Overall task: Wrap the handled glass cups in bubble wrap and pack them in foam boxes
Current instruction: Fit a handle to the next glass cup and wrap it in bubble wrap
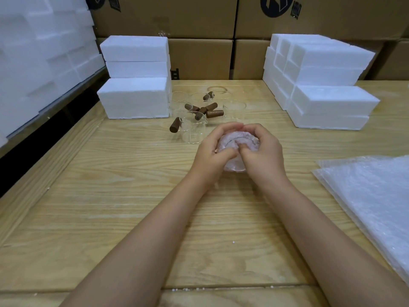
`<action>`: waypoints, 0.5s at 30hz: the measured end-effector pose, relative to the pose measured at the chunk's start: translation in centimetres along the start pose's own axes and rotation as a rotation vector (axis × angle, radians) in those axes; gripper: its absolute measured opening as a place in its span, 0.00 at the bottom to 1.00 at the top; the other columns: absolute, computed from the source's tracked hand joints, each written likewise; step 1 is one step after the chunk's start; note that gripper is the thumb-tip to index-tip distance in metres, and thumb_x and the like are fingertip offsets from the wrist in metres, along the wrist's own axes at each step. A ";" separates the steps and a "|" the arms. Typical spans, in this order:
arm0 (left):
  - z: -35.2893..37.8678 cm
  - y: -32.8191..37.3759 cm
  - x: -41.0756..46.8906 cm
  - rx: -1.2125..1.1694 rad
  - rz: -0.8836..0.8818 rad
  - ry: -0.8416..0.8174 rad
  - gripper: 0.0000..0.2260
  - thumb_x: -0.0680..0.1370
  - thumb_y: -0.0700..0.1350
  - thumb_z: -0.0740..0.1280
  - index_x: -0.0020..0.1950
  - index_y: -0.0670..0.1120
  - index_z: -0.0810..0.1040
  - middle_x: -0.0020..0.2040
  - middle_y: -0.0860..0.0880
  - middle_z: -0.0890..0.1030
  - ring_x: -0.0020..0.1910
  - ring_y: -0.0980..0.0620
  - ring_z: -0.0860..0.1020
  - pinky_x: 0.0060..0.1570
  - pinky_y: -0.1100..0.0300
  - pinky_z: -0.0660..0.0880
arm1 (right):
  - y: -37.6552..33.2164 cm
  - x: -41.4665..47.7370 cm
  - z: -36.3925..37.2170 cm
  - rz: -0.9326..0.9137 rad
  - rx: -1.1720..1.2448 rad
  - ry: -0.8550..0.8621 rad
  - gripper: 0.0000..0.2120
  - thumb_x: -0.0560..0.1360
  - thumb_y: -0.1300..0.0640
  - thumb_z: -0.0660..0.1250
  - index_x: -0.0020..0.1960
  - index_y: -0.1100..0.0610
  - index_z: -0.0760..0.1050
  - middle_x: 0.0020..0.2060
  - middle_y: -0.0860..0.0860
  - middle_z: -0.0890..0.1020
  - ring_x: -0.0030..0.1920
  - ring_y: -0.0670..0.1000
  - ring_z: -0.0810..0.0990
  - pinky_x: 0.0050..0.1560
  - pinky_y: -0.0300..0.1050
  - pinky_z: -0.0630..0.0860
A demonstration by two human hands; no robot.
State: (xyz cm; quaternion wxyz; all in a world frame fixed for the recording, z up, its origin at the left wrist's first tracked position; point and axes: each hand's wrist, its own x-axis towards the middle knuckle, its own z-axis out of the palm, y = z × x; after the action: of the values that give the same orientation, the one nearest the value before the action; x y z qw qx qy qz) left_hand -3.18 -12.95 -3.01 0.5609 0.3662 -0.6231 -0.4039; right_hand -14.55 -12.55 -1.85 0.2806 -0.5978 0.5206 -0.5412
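Two hands, the left hand (211,155) and right hand (264,155), curl closely round one wrapped cup (236,138); probably light, brittle and slippery, it is best cupped around the body, not held by the handle.

Two hands (212,155) (264,157), one wrapped cup (236,139), six brown handles (214,113).

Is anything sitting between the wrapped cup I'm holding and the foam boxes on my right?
Nothing visible. The left hand and right hand grip the wrapped cup, and only bare table lies toward the right foam boxes. The unwrapped cups stand toward the left stack instead.
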 end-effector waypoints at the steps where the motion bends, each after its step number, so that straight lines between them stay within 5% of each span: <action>1: 0.2 -0.1 0.0 0.007 -0.013 0.011 0.19 0.69 0.38 0.63 0.59 0.49 0.75 0.55 0.51 0.80 0.55 0.54 0.79 0.56 0.62 0.75 | -0.1 -0.1 0.0 -0.018 -0.011 0.027 0.17 0.70 0.68 0.64 0.42 0.44 0.75 0.38 0.40 0.80 0.38 0.35 0.78 0.33 0.25 0.69; 7: 0.6 -0.7 0.1 0.136 -0.027 0.127 0.19 0.75 0.31 0.62 0.60 0.51 0.74 0.51 0.59 0.78 0.48 0.70 0.76 0.48 0.75 0.70 | -0.4 -0.2 0.1 -0.168 -0.118 0.038 0.18 0.68 0.67 0.65 0.51 0.48 0.75 0.47 0.40 0.77 0.49 0.38 0.75 0.51 0.33 0.71; 11: 0.4 -0.4 0.3 0.138 0.009 0.250 0.22 0.70 0.28 0.60 0.57 0.49 0.76 0.51 0.55 0.80 0.51 0.64 0.77 0.52 0.70 0.72 | -0.3 -0.4 0.6 -0.238 -0.164 -0.025 0.20 0.69 0.61 0.65 0.60 0.50 0.72 0.54 0.44 0.74 0.51 0.37 0.71 0.51 0.24 0.64; 15: 0.2 -0.6 0.4 0.152 0.025 0.291 0.24 0.70 0.28 0.59 0.57 0.52 0.75 0.54 0.52 0.79 0.54 0.56 0.77 0.56 0.64 0.74 | 0.2 -0.1 0.4 -0.004 -0.246 -0.048 0.18 0.72 0.53 0.67 0.61 0.50 0.71 0.45 0.43 0.78 0.48 0.48 0.78 0.44 0.38 0.71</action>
State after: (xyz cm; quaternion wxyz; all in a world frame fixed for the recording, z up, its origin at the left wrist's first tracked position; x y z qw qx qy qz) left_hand -3.41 -13.58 -3.42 0.6209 0.4545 -0.5684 -0.2911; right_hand -14.25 -12.59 -2.16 0.2163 -0.6417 0.5748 -0.4593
